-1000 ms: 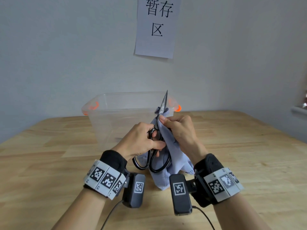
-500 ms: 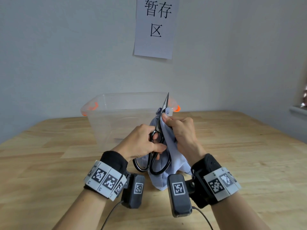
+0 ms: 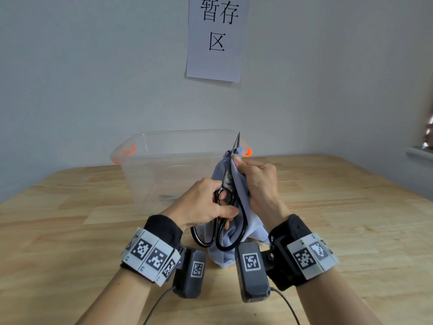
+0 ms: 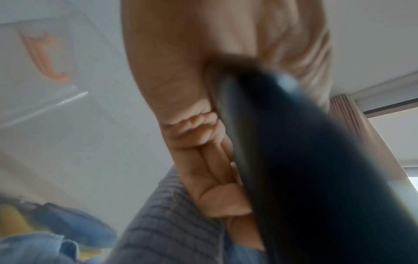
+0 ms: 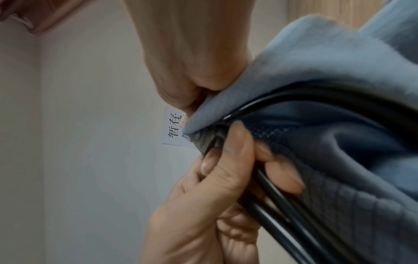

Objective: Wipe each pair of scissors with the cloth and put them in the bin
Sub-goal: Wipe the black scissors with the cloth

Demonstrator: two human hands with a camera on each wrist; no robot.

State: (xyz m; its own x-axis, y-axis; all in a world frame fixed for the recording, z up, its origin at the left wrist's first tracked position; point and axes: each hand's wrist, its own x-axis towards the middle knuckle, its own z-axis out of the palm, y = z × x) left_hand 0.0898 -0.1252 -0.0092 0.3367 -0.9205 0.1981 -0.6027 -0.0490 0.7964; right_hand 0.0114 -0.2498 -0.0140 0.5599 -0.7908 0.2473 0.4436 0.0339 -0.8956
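Note:
My left hand [image 3: 206, 205] grips the black loop handles of a pair of scissors [image 3: 228, 181], held upright with the blade tip pointing up in front of the bin. My right hand [image 3: 255, 181] pinches a light blue cloth [image 3: 243, 200] around the blades, just below the tip. The cloth hangs down behind the handles. In the right wrist view the cloth [image 5: 328, 75] drapes over the black handles [image 5: 282, 200], with the left hand's fingers [image 5: 237, 160] curled round them. The left wrist view shows my left hand [image 4: 203, 125] against a blurred dark handle [image 4: 305, 160]. The clear plastic bin [image 3: 164, 170] stands behind.
The bin has orange latches [image 3: 127, 150] and sits on a wooden table [image 3: 351, 219] against a white wall. A paper sign [image 3: 215, 38] hangs on the wall above it. A ledge [image 3: 419, 153] juts in at the far right.
My right hand with the cloth has slid a little up the blades toward the tip. The scissors have stayed upright in my left hand.

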